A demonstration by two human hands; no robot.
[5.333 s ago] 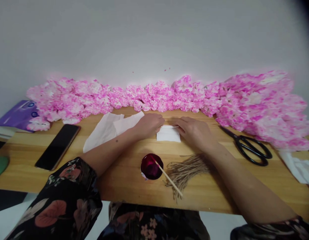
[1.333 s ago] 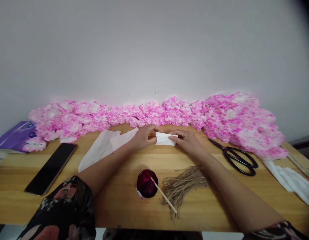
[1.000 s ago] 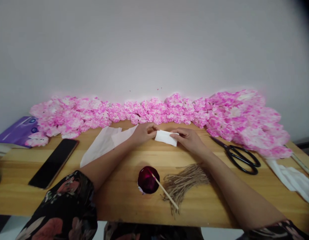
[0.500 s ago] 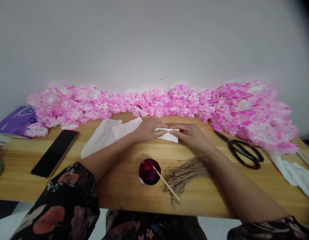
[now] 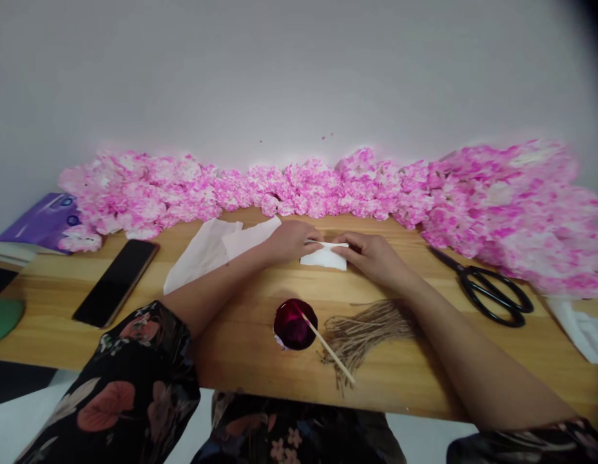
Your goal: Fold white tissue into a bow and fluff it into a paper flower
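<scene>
A small piece of folded white tissue paper [image 5: 324, 257] lies between my hands at the middle of the table. My left hand [image 5: 293, 241] pinches its left end, and my right hand [image 5: 369, 253] has thumb and fingers closed on its right end. Flat white tissue sheets [image 5: 200, 254] rest beside my left forearm. Nearer to me stands a small bowl of dark magenta liquid [image 5: 295, 325], with a thin wooden stick [image 5: 330, 351] leaning out of it. A bundle of brown twine pieces [image 5: 369, 328] lies right of the bowl, close to my right forearm.
Pink and white paper flowers [image 5: 308, 187] line the wall, heaped highest at the right. Black-handled scissors [image 5: 495, 293] lie on the right. At the left are a phone [image 5: 116, 283], a purple packet [image 5: 40, 221] and a green object [image 5: 4, 319]. More white tissue [image 5: 586, 332] sits at the right edge.
The tissue's near flap has spread wider and flatter between my hands, which still hold both ends. The whole view has shifted slightly.
</scene>
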